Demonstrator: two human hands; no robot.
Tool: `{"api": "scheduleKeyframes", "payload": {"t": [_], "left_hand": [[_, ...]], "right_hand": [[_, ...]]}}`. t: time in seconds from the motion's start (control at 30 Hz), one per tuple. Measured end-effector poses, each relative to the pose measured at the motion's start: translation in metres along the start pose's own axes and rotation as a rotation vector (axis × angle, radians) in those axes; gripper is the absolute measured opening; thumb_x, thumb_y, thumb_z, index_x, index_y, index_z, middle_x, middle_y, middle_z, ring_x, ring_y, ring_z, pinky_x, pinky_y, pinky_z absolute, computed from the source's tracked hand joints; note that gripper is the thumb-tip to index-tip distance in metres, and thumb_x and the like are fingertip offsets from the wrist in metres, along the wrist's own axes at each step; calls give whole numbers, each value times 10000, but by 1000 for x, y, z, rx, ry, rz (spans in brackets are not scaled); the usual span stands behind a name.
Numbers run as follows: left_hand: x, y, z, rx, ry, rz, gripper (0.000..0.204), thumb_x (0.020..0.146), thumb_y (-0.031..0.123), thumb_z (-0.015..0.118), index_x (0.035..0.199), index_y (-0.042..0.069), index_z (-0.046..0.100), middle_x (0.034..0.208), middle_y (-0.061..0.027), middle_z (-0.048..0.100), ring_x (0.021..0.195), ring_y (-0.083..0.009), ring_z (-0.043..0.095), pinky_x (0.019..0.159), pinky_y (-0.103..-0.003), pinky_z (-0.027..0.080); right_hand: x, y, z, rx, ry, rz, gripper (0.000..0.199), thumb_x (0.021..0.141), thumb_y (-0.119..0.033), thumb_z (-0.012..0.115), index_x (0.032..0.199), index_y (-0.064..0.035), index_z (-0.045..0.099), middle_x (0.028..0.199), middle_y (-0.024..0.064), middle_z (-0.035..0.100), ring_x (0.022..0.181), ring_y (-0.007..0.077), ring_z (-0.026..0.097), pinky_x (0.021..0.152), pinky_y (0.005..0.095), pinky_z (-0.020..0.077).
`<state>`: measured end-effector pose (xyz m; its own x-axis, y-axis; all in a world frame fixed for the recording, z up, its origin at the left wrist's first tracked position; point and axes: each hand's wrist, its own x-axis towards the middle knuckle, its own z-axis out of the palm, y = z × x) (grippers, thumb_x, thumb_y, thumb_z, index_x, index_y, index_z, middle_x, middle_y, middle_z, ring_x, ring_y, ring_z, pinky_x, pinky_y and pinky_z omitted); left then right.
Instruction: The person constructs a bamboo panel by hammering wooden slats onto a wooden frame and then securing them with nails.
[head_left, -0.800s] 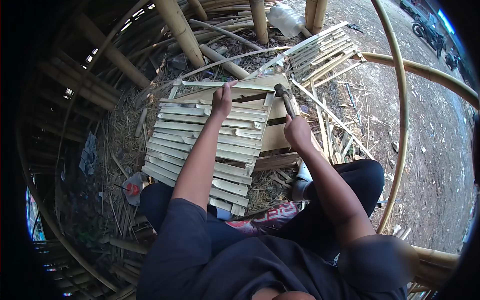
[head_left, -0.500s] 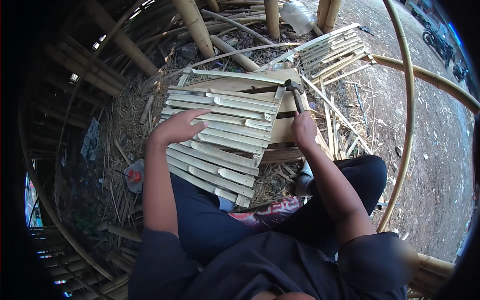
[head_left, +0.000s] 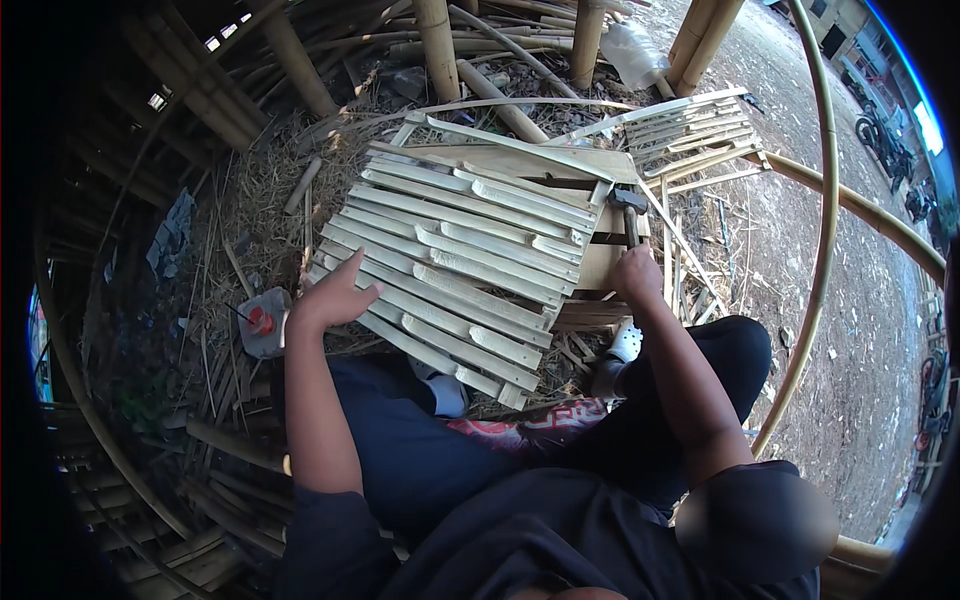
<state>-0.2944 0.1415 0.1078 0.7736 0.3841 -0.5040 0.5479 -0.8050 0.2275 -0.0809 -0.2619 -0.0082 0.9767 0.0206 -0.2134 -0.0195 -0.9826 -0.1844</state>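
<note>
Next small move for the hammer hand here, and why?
Probably a short tap at the panel's right edge. The right hand grips a hammer whose head sits by the slat ends of the bamboo slat panel, while the left hand lies flat on the panel's lower left edge, steadying it. Whether a nail is set there cannot be seen.

A pale slatted bamboo panel [head_left: 460, 255] lies tilted across the lap, a hammer [head_left: 630, 212] at its right edge.
</note>
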Motion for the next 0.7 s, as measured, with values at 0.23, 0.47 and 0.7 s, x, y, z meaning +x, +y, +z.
{"api": "scheduleKeyframes", "payload": {"t": [0.23, 0.47, 0.7], "left_hand": [[28, -42, 22, -45, 87, -238, 1047, 934, 522, 611, 1644, 99, -32, 1710, -162, 153, 1572, -348, 183, 1177, -741, 12], [70, -102, 60, -436, 339, -172, 1121, 884, 360, 730, 1586, -90, -20, 1665, -330, 83, 1568, -426, 81, 1281, -417, 112], [95, -85, 69, -434, 481, -322, 1108, 860, 356, 748, 1581, -103, 42, 1643, -360, 89, 1567, -429, 62, 1277, -446, 131]], "right_hand": [[10, -1, -19, -260, -155, -60, 374, 980, -318, 551, 1066, -16, 755, 1130, 216, 736, 1087, 384, 706, 917, 451, 569], [26, -38, -12, 367, -33, -30, 431, 1032, -301, 496, 961, 75, 693, 886, 258, 733, 740, 359, 750, 610, 474, 593], [45, -30, -5, 362, -77, -100, 479, 988, -424, 619, 1063, 46, 677, 919, 241, 732, 759, 343, 733, 693, 437, 570]]}}
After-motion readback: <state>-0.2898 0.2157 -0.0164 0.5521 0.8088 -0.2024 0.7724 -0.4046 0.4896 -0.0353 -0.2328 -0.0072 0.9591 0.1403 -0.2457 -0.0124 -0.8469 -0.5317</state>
